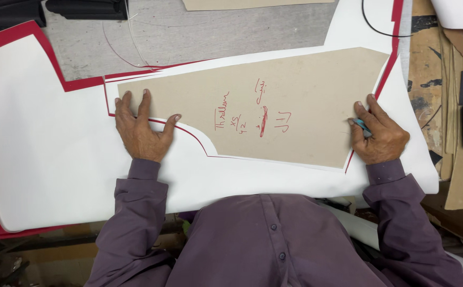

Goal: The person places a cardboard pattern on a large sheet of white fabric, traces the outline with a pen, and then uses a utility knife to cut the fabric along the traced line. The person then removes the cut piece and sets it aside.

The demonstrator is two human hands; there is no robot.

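On the grey worktable (189, 32), white sheets (45, 138) lie under a cardboard pattern (295, 101).

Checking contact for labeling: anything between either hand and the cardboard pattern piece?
Nothing visible. The left hand presses flat on the cardboard pattern, which lies on white sheet. The right hand rests at its right edge, holding a small blue marker.

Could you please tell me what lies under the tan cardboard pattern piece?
The cardboard pattern lies on a white sheet, whose red lines trace its edges. The left hand presses its left end; the right hand holds a marker. Whatever is beneath its middle is hidden.
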